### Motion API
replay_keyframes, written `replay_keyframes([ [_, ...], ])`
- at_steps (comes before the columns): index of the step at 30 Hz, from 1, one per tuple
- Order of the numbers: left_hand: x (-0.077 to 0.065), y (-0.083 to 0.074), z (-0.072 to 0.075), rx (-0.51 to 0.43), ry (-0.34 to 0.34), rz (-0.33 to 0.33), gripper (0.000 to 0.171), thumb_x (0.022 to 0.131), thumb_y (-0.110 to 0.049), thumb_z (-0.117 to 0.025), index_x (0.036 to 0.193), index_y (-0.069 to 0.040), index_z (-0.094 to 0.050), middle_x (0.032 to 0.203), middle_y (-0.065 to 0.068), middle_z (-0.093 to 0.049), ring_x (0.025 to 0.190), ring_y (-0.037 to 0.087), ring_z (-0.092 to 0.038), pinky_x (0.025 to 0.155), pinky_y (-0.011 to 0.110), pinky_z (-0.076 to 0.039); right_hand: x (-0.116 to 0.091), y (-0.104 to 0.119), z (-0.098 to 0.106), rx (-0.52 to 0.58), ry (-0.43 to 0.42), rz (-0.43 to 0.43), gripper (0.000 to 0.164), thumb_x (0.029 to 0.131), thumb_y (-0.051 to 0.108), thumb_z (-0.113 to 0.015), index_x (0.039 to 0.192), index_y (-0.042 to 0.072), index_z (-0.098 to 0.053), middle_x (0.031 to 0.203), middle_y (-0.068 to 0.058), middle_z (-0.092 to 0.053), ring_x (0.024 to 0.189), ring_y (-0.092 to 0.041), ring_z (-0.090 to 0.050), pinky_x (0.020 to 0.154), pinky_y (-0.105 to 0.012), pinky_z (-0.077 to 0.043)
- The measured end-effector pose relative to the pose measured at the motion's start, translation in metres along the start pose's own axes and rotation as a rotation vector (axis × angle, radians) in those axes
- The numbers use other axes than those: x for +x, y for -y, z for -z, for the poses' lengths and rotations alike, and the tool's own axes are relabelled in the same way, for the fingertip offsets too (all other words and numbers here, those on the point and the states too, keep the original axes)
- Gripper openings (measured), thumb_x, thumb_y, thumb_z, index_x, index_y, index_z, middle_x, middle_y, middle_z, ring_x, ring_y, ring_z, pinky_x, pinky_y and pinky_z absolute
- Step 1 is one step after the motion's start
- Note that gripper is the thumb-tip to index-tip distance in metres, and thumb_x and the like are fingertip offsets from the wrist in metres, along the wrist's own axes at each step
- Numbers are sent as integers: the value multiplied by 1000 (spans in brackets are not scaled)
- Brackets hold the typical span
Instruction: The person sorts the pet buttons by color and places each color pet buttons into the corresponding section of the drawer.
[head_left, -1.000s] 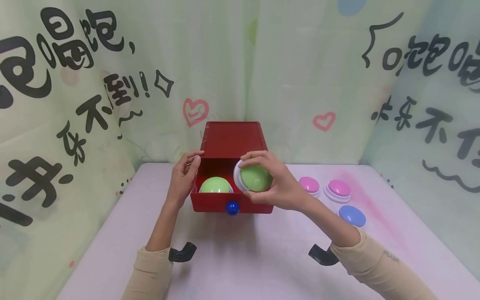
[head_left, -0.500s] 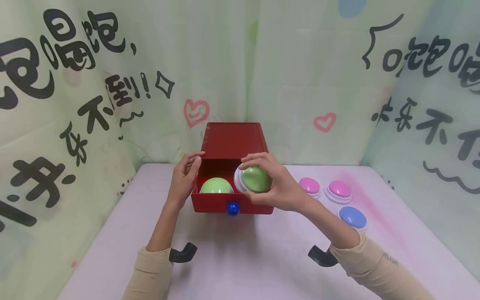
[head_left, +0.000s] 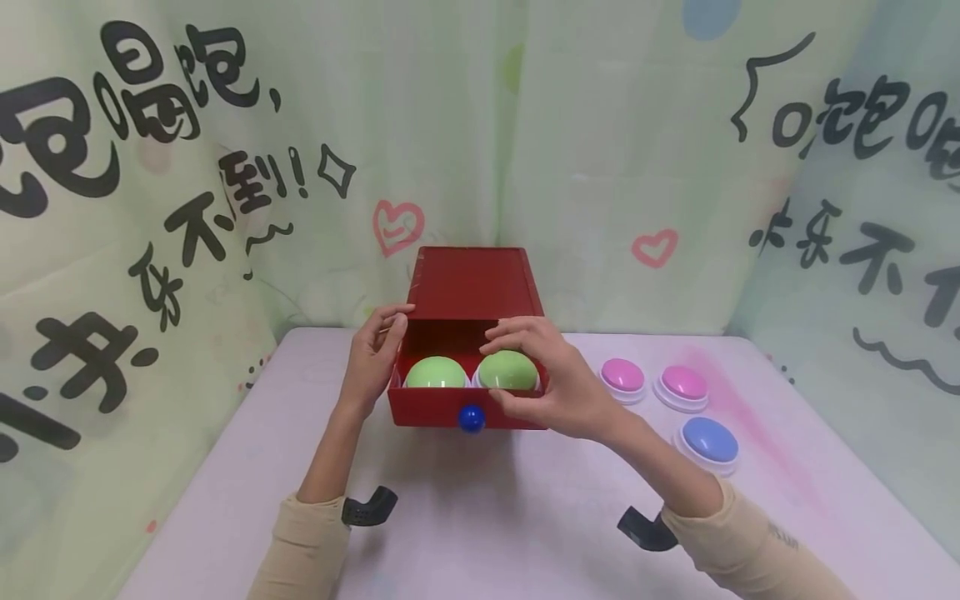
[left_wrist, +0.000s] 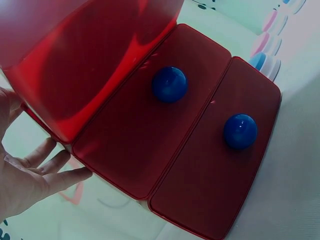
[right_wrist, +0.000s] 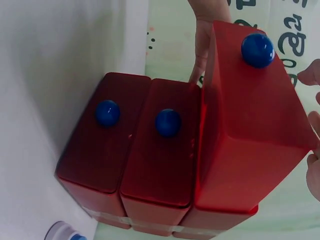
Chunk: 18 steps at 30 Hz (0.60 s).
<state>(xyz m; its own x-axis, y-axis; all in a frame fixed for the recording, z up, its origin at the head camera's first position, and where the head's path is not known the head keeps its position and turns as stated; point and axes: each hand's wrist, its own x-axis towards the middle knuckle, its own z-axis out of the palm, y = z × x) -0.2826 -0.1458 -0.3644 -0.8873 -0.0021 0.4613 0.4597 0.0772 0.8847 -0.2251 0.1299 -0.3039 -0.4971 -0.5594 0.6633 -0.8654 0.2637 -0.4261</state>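
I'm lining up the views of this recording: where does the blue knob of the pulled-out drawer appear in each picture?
Head: the blue knob is below the centre, on the front of the pulled-out drawer.
Left wrist: not in it; the other two knobs there belong to the shut drawers.
Right wrist: the blue knob is at upper right.
Shared landmark: the pulled-out drawer, upper left in the left wrist view, right side in the right wrist view.

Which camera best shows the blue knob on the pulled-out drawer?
The right wrist view: the knob looks large and unobstructed on the drawer. The head view shows it whole but small. The left wrist view misses it, catching only two other knobs on closed drawers.
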Motion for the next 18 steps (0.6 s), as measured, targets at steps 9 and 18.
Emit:
replay_keyframes([
  [9, 0, 0, -1, 8, 3, 0, 39, 105, -36, -56, 140, -17, -59, 134, 10, -62, 121, 26, -64, 97, 40, -57, -11, 15, -6, -120, -54, 139, 56, 70, 5, -91, 120, 14, -67, 131, -9, -61, 133, -28, -49, 98, -43, -56],
  [18, -1, 0, -1, 13, -1, 6, 39, 105, -35, -55, 140, -18, -59, 134, 9, -61, 121, 26, -64, 97, 39, -57, -24, 27, -14, -128, -66, 205, 53, 73, 11, -89, 120, 14, -67, 129, -9, -62, 132, -26, -49, 106, -42, -48],
])
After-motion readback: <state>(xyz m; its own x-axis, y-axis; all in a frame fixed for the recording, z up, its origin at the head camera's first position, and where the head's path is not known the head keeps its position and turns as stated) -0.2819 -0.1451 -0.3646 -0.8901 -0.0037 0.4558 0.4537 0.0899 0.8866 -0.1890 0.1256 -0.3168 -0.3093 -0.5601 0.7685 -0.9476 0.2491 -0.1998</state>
